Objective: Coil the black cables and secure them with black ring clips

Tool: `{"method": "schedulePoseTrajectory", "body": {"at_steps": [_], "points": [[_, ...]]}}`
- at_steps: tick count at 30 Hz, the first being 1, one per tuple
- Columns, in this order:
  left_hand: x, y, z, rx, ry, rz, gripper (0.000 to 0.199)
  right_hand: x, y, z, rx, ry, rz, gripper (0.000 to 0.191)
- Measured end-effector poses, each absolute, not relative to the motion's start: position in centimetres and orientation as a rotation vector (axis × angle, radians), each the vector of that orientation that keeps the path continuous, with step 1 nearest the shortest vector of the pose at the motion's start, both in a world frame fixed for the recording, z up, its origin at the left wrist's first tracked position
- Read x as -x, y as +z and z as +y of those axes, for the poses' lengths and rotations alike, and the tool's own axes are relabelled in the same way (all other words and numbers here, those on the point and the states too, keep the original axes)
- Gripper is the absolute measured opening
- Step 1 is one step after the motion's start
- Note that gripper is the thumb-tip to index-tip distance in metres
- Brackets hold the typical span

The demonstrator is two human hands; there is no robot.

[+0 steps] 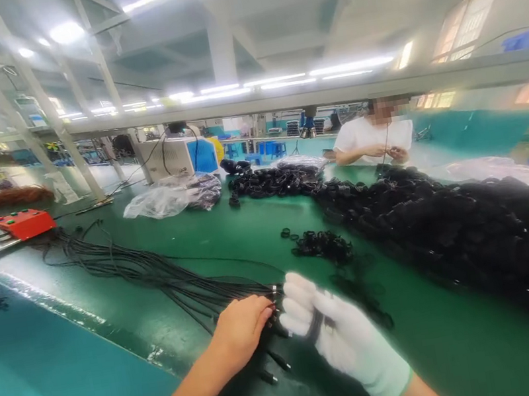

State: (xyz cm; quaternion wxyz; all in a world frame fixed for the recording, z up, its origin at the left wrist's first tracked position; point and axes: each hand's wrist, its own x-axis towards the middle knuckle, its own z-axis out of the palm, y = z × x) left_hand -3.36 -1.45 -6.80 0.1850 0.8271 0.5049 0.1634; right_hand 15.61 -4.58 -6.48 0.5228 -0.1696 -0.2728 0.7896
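Observation:
A bundle of thin black cables point(156, 272) runs across the green bench top point(250, 234) toward me. My bare left hand point(243, 332) rests over its near end, thumb and fingers closed on the cable ends. Metal-tipped plugs point(269, 376) stick out below that hand. Just to the right is my right hand point(341, 336), in a white knitted glove. Its fingers are curled around something dark, too blurred and covered to identify. Beyond the glove lies a small heap of black rings point(325, 245).
A large mound of black looped parts point(423, 219) spreads along the right side. At the left edge sits a red box with buttons point(25, 224). Clear plastic bags point(159, 198) and a white-and-blue machine point(178, 157) are farther back. Across the bench is a person in a white shirt point(358, 136).

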Motion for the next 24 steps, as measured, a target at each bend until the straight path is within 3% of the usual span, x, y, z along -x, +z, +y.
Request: {"method": "schedulePoseTrajectory", "body": {"at_steps": [5,17,24], "points": [[1.2,-6.9,-4.2,-2.512,0.29,1.62,0.028,-17.0,-6.3,-3.5,0.446,1.806,-0.518,0.032],[1.5,-4.4,-5.3,-3.07,0.554,1.099,0.018,-14.8,-6.7,-4.7,0.614,1.903,-0.818,0.034],[3.6,-1.0,-3.0,-3.087,0.536,0.816,0.017,-14.9,-6.7,-5.4,0.379,2.171,-0.884,0.036]]}}
